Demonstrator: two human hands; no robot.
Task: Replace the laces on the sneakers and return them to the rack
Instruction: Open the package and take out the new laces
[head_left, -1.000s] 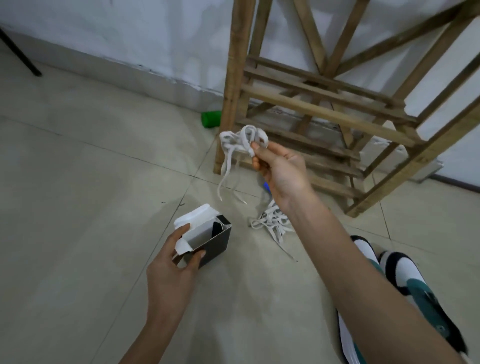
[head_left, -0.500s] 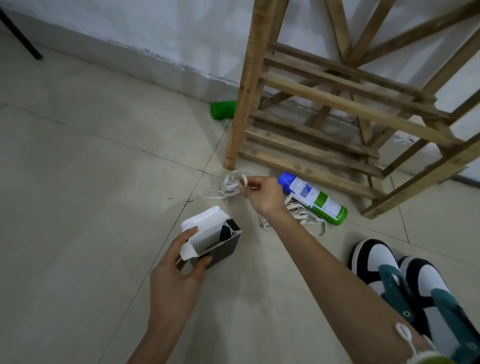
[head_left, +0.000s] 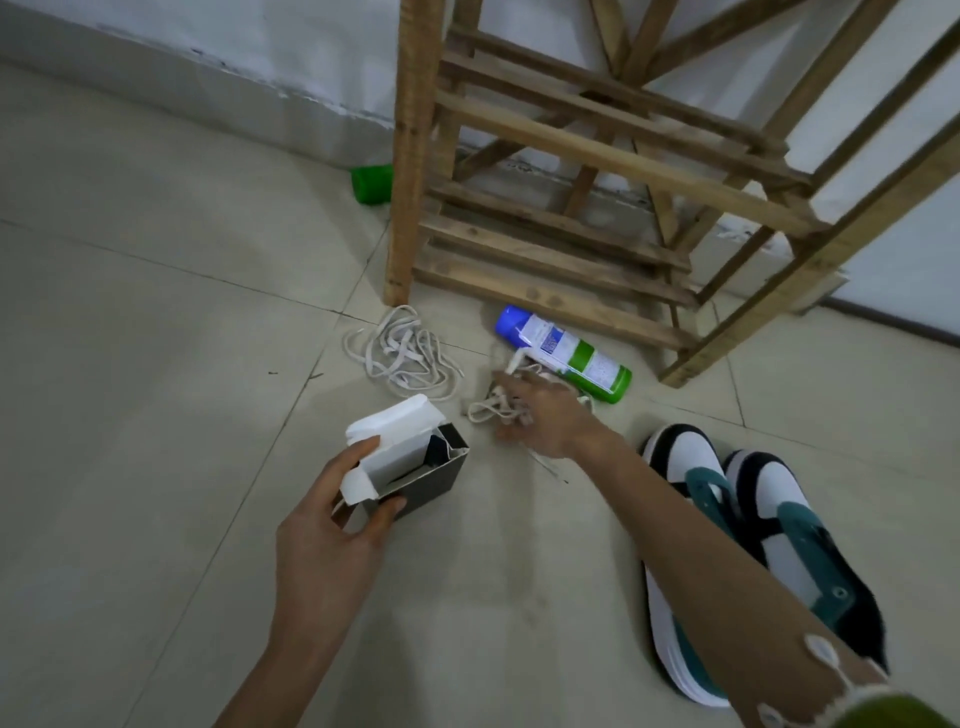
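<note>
On the floor (head_left: 156, 364) near the rack (head_left: 571, 156), our right hand (head_left: 545, 421) clutches a tangled lace (head_left: 488, 410) (flat, off-white); our left hand (head_left: 332, 525) grips an open box (head_left: 421, 480); white, black and teal sneakers (head_left: 753, 519) stand right.

Nothing legible anywhere. Only print in view: the label on the spray can (head_left: 563, 353) — white ground, a blue block of small lettering near the blue cap, a green band toward the base. All of it too small and blurred to make out a word, brand or number.
</note>
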